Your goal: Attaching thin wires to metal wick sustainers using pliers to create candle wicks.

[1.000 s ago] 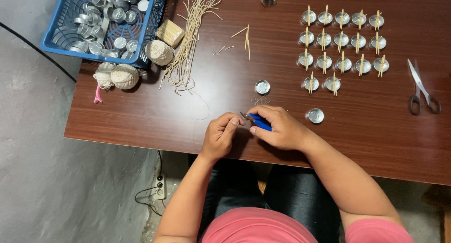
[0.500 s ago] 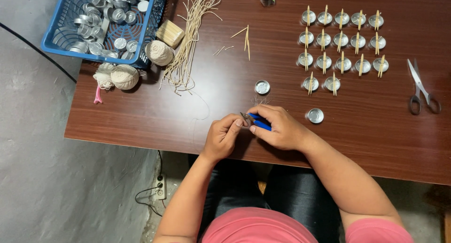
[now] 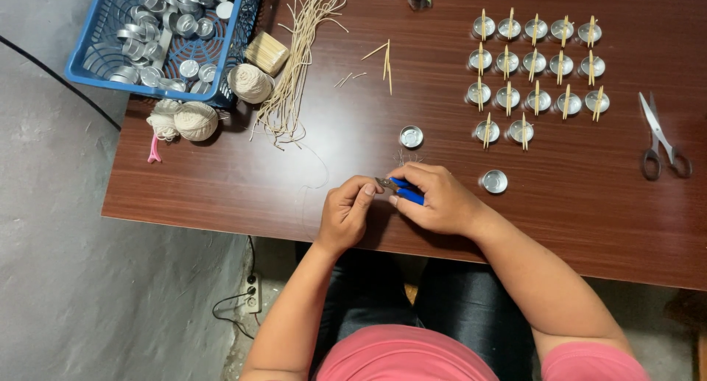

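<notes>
Seen from above at a dark wooden table [image 3: 309, 175]: right hand [image 3: 440, 200] closed around small blue-handled pliers [image 3: 401, 189], long axis running left to right, nose toward the left hand [image 3: 347, 213]. Left hand pinched shut just beside the plier tip, on something too small to make out. Both hands near the table's front edge. Beyond the pliers, two empty metal cups [image 3: 411, 136], the near one [image 3: 493, 181] just right of the right hand.
</notes>
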